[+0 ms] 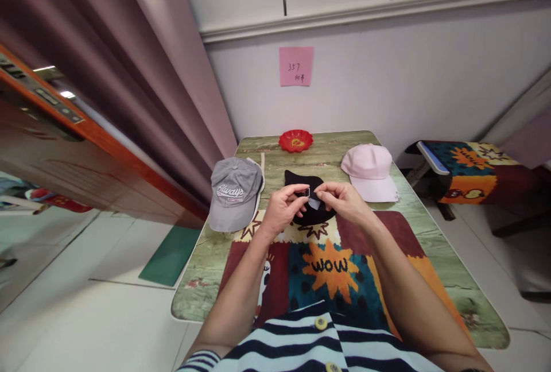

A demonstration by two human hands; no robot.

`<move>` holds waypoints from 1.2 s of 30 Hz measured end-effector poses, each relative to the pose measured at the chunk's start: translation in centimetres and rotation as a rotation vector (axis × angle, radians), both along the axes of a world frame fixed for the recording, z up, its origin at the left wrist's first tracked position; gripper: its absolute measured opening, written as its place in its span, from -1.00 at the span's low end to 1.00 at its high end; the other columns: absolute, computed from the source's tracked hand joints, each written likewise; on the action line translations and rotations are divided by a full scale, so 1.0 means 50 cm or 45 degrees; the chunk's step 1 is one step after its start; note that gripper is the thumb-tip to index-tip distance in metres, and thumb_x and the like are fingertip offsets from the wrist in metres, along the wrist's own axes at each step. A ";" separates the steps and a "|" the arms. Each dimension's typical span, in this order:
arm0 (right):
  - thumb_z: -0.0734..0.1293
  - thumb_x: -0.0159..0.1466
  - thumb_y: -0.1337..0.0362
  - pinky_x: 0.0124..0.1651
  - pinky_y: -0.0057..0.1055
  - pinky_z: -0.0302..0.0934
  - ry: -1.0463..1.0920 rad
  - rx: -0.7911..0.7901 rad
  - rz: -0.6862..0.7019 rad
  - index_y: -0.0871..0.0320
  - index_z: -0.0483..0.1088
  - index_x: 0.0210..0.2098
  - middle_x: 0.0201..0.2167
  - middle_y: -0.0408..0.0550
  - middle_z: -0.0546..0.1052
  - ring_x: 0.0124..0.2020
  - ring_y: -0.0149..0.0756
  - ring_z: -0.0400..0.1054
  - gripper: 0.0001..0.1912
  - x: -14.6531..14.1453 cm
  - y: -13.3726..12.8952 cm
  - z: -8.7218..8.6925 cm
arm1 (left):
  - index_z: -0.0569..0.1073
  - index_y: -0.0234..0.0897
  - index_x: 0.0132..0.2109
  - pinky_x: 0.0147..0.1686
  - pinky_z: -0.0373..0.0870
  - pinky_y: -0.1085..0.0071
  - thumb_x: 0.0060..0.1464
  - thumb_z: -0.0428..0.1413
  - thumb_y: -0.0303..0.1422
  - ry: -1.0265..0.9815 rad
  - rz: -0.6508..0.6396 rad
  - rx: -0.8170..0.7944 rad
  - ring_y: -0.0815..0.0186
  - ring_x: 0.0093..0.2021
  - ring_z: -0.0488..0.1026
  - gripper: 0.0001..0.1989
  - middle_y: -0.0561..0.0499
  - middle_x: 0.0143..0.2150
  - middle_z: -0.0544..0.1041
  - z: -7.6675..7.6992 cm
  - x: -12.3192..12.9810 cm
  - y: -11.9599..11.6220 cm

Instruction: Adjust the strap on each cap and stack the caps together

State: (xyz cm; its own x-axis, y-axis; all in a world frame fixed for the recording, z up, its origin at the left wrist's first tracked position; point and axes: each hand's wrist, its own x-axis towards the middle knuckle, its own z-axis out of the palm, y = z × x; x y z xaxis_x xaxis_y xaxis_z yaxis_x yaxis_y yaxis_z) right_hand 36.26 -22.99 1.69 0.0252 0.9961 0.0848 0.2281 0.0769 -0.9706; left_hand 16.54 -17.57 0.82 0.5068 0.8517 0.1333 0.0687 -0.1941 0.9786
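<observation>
A black cap lies at the middle of the table, partly hidden behind my hands. With thumb and forefinger my left hand pinches the small metal buckle at the cap's strap. My right hand is closed in a pinch on the cap's strap, just right of the buckle; the strap itself is mostly covered by the fingers. A pale label shows inside the cap below the fingertips. To the left sits a grey cap with white lettering, and to the right a pink cap.
The wood-patterned table carries a colourful mat under my forearms. A red scalloped dish stands at the back, before the wall with a pink note. A curtain and an orange-edged door border the left side.
</observation>
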 end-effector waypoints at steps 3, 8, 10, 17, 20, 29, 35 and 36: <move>0.35 0.26 0.06 -0.50 -0.45 0.16 -0.076 0.025 0.018 0.15 0.58 -0.29 -0.48 -0.12 0.55 -0.57 -0.37 0.34 -0.71 0.004 0.001 0.001 | 0.56 -0.32 0.05 -0.54 0.48 0.52 0.12 0.22 -0.27 0.030 -0.021 0.008 0.42 -0.58 0.47 -0.63 0.07 -0.49 0.55 0.006 -0.004 0.000; 0.34 0.27 0.09 -0.49 -0.44 0.16 -0.129 0.035 0.012 0.13 0.59 -0.29 -0.48 -0.12 0.55 -0.56 -0.35 0.36 -0.73 0.004 0.001 0.004 | 0.57 -0.31 0.02 -0.54 0.50 0.50 0.10 0.23 -0.29 0.052 -0.037 0.033 0.39 -0.56 0.49 -0.65 0.06 -0.48 0.56 0.015 -0.007 0.000; 0.34 0.28 0.08 -0.49 -0.45 0.16 -0.129 0.035 0.008 0.13 0.59 -0.28 -0.47 -0.12 0.55 -0.55 -0.37 0.35 -0.72 0.002 0.002 0.004 | 0.57 -0.31 0.01 -0.54 0.49 0.50 0.09 0.23 -0.31 0.069 -0.052 0.048 0.39 -0.56 0.50 -0.66 0.06 -0.48 0.56 0.019 -0.007 -0.001; 0.34 0.30 0.05 -0.44 -0.45 0.19 -0.081 0.046 -0.014 0.15 0.56 -0.29 -0.46 -0.11 0.55 -0.51 -0.36 0.39 -0.70 -0.013 0.005 -0.002 | 0.56 -0.31 -0.02 -0.53 0.47 0.51 0.05 0.27 -0.32 0.096 -0.054 -0.024 0.38 -0.55 0.50 -0.67 0.07 -0.51 0.55 0.024 -0.005 -0.002; 0.34 0.30 0.04 -0.42 -0.44 0.21 -0.065 0.057 -0.011 0.15 0.52 -0.31 -0.50 -0.13 0.53 -0.50 -0.34 0.41 -0.71 -0.022 0.004 -0.002 | 0.57 -0.31 -0.04 -0.54 0.46 0.52 0.04 0.27 -0.32 0.099 -0.062 -0.045 0.38 -0.55 0.49 -0.69 0.07 -0.52 0.54 0.027 -0.003 -0.001; 0.27 0.37 -0.03 -0.36 -0.43 0.21 -0.063 0.129 -0.043 0.15 0.48 -0.23 -0.47 -0.13 0.52 -0.45 -0.34 0.42 -0.63 -0.020 0.000 0.000 | 0.45 -0.35 -0.32 -0.61 0.45 0.56 0.00 0.31 -0.16 -0.127 0.062 -0.169 0.43 -0.46 0.50 -0.67 -0.11 -0.15 0.59 0.018 0.003 -0.002; 0.49 0.21 0.08 -0.23 -0.37 0.28 -0.368 0.321 -0.026 0.01 0.55 0.02 -0.38 -0.16 0.61 -0.37 -0.29 0.46 -0.60 -0.030 -0.005 0.010 | 0.47 -0.36 -0.35 -0.69 0.29 0.60 0.02 0.31 -0.18 -0.149 0.071 -0.192 0.58 -0.61 0.36 -0.69 -0.12 -0.08 0.59 0.022 -0.001 0.001; 0.50 0.21 0.12 -0.14 -0.34 0.29 -0.429 0.380 -0.059 0.00 0.58 -0.02 -0.32 -0.14 0.64 -0.30 -0.26 0.49 -0.65 -0.033 -0.004 0.009 | 0.48 -0.36 -0.35 -0.70 0.26 0.60 0.02 0.31 -0.19 -0.152 0.071 -0.201 0.59 -0.62 0.34 -0.70 -0.12 -0.09 0.60 0.024 -0.001 0.000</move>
